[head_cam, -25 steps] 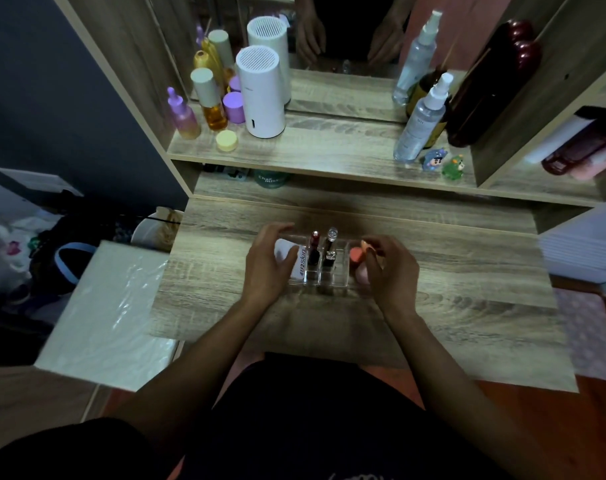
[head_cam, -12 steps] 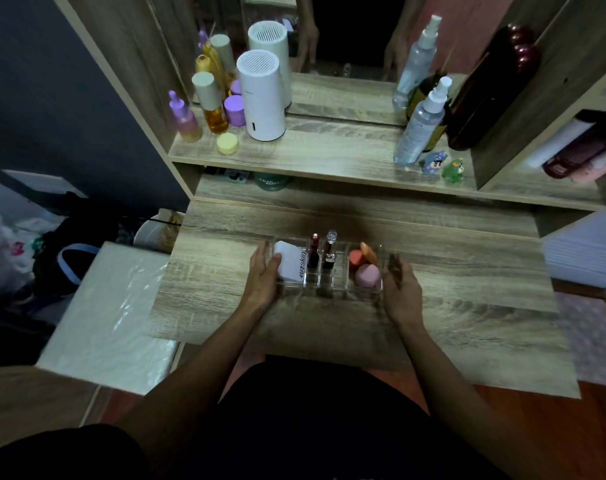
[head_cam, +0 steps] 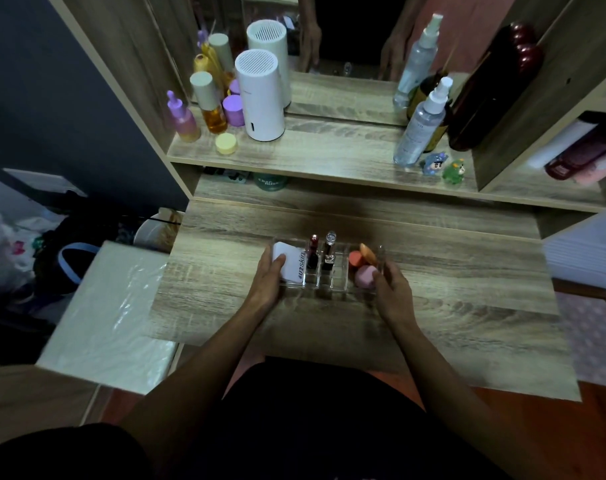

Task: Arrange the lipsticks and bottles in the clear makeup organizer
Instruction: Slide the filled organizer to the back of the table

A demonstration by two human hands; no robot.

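- My left hand point(head_cam: 268, 279) grips the left end of the organizer point(head_cam: 331, 287); fingers point(head_cam: 278, 263) lie over the white tube point(head_cam: 292, 265) in its left compartment, thumb along the outer wall.
- My right hand point(head_cam: 391, 292) clasps the right end, fingers curled against the right wall, thumb close to the pink sponge point(head_cam: 365, 275).
- Organizer sits flat on the desk point(head_cam: 450, 271), roughly mid-desk, between both hands.
- White tube is tilted, dark lettering on it, fills the left compartment.
- Middle slots: red lipstick point(head_cam: 313, 251) and clear-capped lipstick point(head_cam: 329, 249), both upright, side by side, not touching.
- Front middle slots look empty, hard to say through the clear plastic.
- Right compartment: pink sponge in front, orange round one point(head_cam: 355, 259) behind it, orange teardrop sponge point(head_cam: 368, 253) leaning at the back right.
- Shelf point(head_cam: 329, 157) above the desk, left group: purple dropper bottle point(head_cam: 183, 119), amber bottle point(head_cam: 209, 103) with a pale cap, purple jar point(head_cam: 234, 110), yellow jar point(head_cam: 226, 143), white cylinder point(head_cam: 260, 95).
- Shelf right: clear spray bottle point(head_cam: 421, 123), dark bottle behind it, two small figurines point(head_cam: 443, 166) just beside.
- Mirror point(head_cam: 346, 46) behind the shelf reflects both arms and the bottles.
- Teal jar point(head_cam: 270, 182) in the gap under the shelf, mostly hidden.
- Plastic-wrapped white box point(head_cam: 104, 313) left of the desk.
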